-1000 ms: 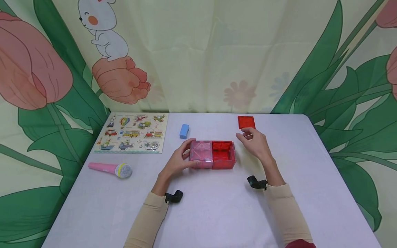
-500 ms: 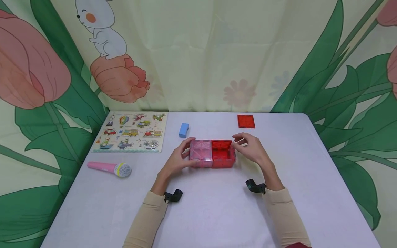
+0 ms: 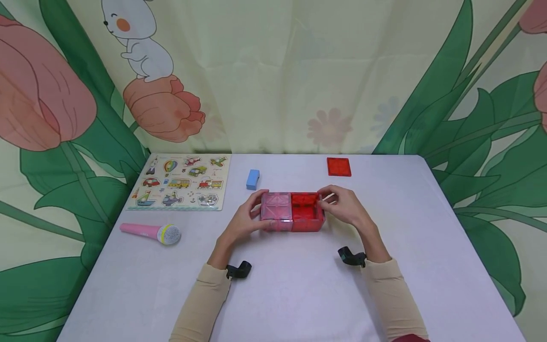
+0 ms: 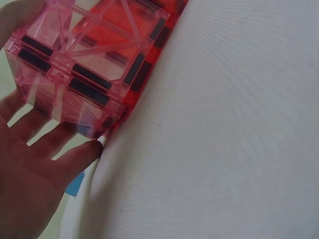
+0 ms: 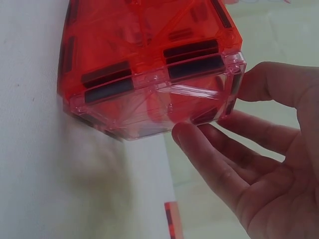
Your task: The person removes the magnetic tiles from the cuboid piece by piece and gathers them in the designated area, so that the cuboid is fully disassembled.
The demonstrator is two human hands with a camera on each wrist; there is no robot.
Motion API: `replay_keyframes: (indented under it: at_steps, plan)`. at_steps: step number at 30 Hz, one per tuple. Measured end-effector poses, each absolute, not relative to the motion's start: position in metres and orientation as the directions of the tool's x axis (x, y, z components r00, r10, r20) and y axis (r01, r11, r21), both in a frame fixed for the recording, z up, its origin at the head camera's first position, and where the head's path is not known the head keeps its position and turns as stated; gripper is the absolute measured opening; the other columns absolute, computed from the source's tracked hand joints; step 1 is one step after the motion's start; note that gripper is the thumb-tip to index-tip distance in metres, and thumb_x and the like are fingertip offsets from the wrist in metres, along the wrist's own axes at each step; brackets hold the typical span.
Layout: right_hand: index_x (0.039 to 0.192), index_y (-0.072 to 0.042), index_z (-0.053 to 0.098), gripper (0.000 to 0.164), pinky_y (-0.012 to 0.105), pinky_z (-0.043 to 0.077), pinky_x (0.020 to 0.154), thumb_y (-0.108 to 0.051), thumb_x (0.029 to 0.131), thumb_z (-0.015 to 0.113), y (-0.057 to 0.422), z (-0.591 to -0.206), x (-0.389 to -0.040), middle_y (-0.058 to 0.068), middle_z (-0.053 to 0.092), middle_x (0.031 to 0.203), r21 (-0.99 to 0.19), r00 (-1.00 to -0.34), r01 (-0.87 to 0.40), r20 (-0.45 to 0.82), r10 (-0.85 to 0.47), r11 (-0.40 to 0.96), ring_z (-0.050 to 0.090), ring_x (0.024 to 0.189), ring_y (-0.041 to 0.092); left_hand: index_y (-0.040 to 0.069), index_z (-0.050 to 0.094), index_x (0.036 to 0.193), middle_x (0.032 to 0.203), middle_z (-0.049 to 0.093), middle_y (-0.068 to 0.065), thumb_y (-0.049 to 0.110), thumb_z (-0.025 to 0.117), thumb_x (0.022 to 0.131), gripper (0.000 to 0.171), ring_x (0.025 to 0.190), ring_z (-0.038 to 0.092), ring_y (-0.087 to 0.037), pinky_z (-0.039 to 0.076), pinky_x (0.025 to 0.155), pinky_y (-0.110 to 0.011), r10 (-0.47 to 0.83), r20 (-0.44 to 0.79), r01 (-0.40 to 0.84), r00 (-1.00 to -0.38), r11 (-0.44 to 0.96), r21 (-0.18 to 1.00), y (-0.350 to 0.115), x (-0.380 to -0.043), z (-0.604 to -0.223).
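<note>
Two hands bracket a rectangular box of see-through pink and red plastic tiles (image 3: 292, 224), which rests on the tabletop under a white cloth (image 3: 295, 289). Pink tiles make its left half and red ones most of its right half, and the red half shows its inside from above.

From the left of the box comes the left hand (image 3: 243, 219), its forearm slanting up from the near side in a beige sleeve (image 3: 204, 304). Its grip is clamped on the pink half, the thumb along the near side and the fingers spread behind the far side. At the box's right end the right hand (image 3: 345, 205) bends inward, wrist lower than knuckles; its grip is together on the end wall, thumb and forefinger at the upper rim and the other fingers curled. A black wrist camera is strapped to each wrist (image 3: 239, 270).

Beyond the box, slightly left, lies a small blue rectangular block (image 3: 253, 179); beyond it to the right lies a flat red square tile (image 3: 339, 167). Well left of the box lies a pink toy microphone with a silver head (image 3: 150, 232), and farther back a pale puzzle board with vehicle pictures (image 3: 198, 192).
</note>
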State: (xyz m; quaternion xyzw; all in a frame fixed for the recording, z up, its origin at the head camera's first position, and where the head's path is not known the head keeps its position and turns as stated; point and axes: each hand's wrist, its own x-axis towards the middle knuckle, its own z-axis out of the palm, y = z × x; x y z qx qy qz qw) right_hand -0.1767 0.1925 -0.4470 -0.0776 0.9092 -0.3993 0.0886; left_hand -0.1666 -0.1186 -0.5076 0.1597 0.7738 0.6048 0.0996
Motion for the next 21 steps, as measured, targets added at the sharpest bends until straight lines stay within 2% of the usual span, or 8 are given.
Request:
replay_keyframes:
  at_steps: [11, 16, 21]
  plan:
    - [0.129, -0.010, 0.063, 0.038, 0.039, 0.062, 0.084, -0.022, 0.093, 0.062, 0.1927, -0.4462, -0.1768, 0.014, 0.066, 0.125, -0.740, -0.971, -0.051, -0.120, -0.207, 0.671, 0.067, 0.103, 0.028, 0.023, 0.037, 0.153, 0.154, 0.042, 0.002, 0.036, 0.086, 0.078, 0.090, 0.145, 0.040, -0.025, 0.038, 0.118, -0.043, 0.368, 0.043, 0.128, -0.929, 0.210, 0.969, -0.1196, -0.1655, -0.5069]
    - [0.131, -0.008, 0.061, 0.041, 0.040, 0.062, 0.085, -0.021, 0.093, 0.061, 0.1969, -0.4461, -0.1771, 0.015, 0.065, 0.127, -0.735, -0.971, -0.028, -0.141, -0.192, 0.678, 0.067, 0.105, 0.029, 0.020, 0.036, 0.154, 0.154, 0.043, 0.002, 0.036, 0.086, 0.078, 0.092, 0.145, 0.040, -0.025, 0.038, 0.119, -0.043, 0.369, 0.047, 0.130, -0.928, 0.204, 0.970, -0.1199, -0.1661, -0.5076]
    - [0.135, -0.006, 0.056, 0.046, 0.041, 0.062, 0.087, -0.022, 0.093, 0.063, 0.2010, -0.4461, -0.1768, 0.017, 0.063, 0.126, -0.731, -0.970, -0.003, -0.163, -0.179, 0.682, 0.066, 0.108, 0.032, 0.021, 0.037, 0.153, 0.154, 0.043, 0.001, 0.031, 0.086, 0.078, 0.090, 0.145, 0.040, -0.025, 0.038, 0.119, -0.044, 0.374, 0.052, 0.134, -0.926, 0.196, 0.971, -0.1200, -0.1669, -0.5077]
